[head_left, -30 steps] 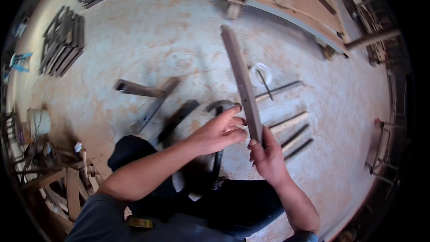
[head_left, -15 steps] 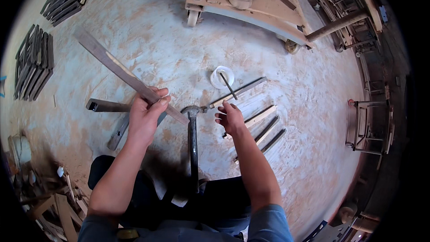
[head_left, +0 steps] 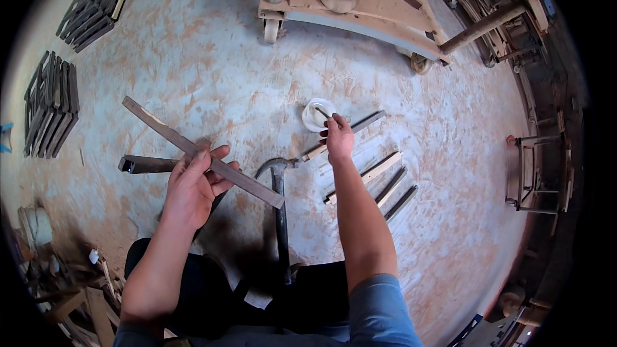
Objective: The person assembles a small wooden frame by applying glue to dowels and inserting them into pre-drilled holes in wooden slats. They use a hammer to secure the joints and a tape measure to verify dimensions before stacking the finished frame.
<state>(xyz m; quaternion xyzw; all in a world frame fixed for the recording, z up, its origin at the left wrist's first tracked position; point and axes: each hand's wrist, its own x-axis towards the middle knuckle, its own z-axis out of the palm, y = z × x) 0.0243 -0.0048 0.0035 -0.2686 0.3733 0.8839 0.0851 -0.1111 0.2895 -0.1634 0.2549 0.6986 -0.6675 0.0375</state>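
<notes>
My left hand (head_left: 191,186) is closed around the middle of a long dark wooden strip (head_left: 250,186), held slantwise above the floor. A pale patch shows along the strip's far part. My right hand (head_left: 339,140) pinches a thin dark stick (head_left: 322,112), whose tip reaches into a white cup (head_left: 308,115) with whitish contents. Between my hands a claw hammer (head_left: 281,215) stands with its head away from me and its handle running toward my legs. Beneath my left hand, a dark wooden bar (head_left: 151,165) is partly hidden.
Several short wooden bars (head_left: 392,186) lie on the floor right of the hammer. Two stacks of dark wooden frames (head_left: 51,112) are at the far left. A wheeled wooden cart (head_left: 360,22) stands ahead. Scrap wood (head_left: 96,315) is piled at the lower left.
My right hand has moved forward to the cup and taken hold of the stick. My left hand has turned over, bringing the strip lower and nearer.
</notes>
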